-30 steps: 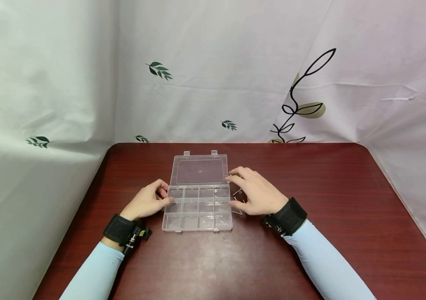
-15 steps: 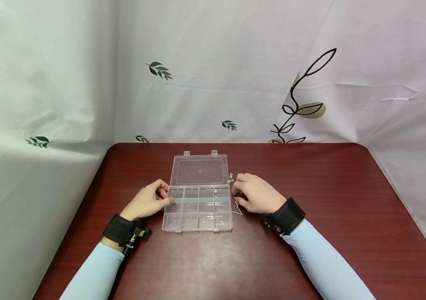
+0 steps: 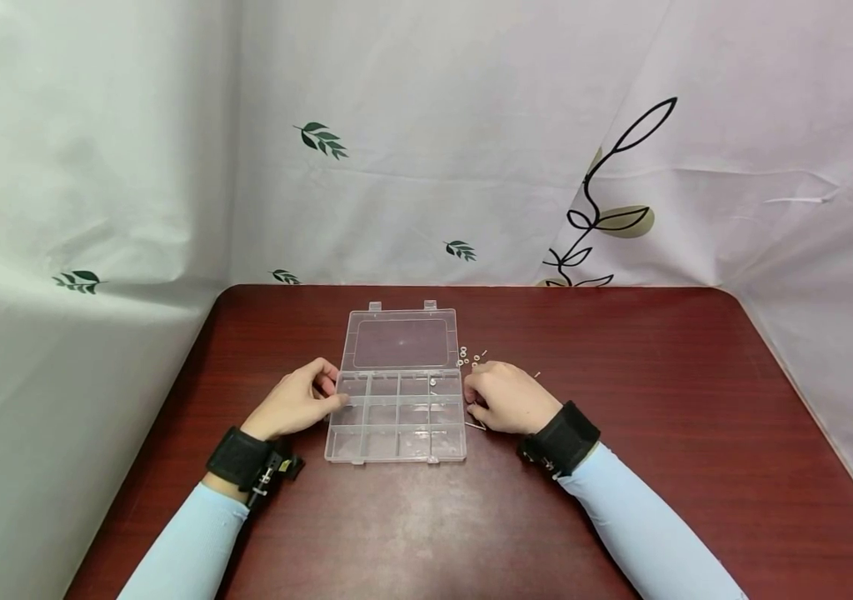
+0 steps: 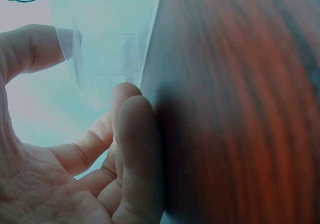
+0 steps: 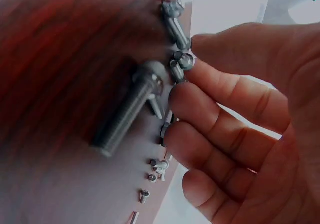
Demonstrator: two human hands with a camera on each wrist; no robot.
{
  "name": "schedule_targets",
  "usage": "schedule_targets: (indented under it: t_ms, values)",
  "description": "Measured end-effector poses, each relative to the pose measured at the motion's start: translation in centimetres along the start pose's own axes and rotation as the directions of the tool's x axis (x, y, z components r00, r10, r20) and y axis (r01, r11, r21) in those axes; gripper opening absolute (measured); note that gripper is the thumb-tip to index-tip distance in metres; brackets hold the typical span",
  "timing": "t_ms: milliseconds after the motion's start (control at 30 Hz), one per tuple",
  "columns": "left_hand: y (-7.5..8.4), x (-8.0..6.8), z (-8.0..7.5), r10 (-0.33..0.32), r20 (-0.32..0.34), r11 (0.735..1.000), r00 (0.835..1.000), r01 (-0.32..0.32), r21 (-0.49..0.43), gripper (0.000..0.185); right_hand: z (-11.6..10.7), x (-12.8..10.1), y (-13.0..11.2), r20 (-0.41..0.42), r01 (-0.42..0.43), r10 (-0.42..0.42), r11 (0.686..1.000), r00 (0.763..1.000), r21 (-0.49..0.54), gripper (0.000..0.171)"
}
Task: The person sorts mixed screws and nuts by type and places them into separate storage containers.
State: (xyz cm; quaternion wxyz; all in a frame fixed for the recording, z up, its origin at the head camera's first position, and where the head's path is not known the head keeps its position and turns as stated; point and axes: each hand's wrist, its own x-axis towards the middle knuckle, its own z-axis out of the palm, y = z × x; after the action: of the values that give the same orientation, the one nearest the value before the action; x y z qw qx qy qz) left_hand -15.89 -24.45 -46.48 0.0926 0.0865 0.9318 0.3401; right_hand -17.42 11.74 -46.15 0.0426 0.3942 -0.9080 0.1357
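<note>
Steadying a clear plastic compartment box (image 3: 396, 421) on the dark red bench (image 3: 621, 467), the left hand (image 3: 293, 408) curls its fingers (image 4: 135, 149) against the box's left wall, thumb on the rim. The lid (image 3: 399, 340) lies open flat behind. Just right of the box, the right hand (image 3: 511, 400) curls its fingertips (image 5: 187, 104) onto loose screws (image 5: 175, 59) beside a large bolt (image 5: 127, 109); whether its grip has pinched one cannot be told. Small nuts (image 3: 469, 360) lie near.

I am wearing light blue long sleeves (image 3: 644, 521) on both arms, and a wide black wrist strap (image 3: 563, 437) just behind each bare hand, the left one (image 3: 246, 461) carrying small metal fittings.
</note>
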Motion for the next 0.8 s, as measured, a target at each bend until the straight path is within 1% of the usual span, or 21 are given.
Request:
schedule_targets:
  t_ms: [267, 600, 700, 800]
  values:
    - [0.01, 0.01, -0.03, -0.001, 0.003, 1.000, 1.000, 0.001, 0.002, 0.035, -0.32, -0.12, -0.26, 0.004, -0.082, 0.082, 0.996, 0.997, -0.033, 0.018]
    - [0.00, 0.02, -0.07, -0.002, 0.009, 1.000, 1.000, 0.002, -0.009, 0.035, -0.45, -0.17, -0.33, 0.000, -0.131, 0.131, 0.990, 0.991, -0.053, 0.022]
    - [0.05, 0.02, -0.08, -0.002, 0.011, 1.000, 1.000, 0.002, -0.006, 0.036, -0.47, -0.11, -0.32, -0.016, -0.141, 0.140, 0.988, 0.990, -0.060, 0.022]
    - [0.12, -0.01, -0.12, -0.004, 0.012, 1.000, 1.000, 0.004, -0.005, 0.036, -0.61, -0.03, -0.36, -0.057, -0.154, 0.151, 0.987, 0.987, -0.047, 0.021]
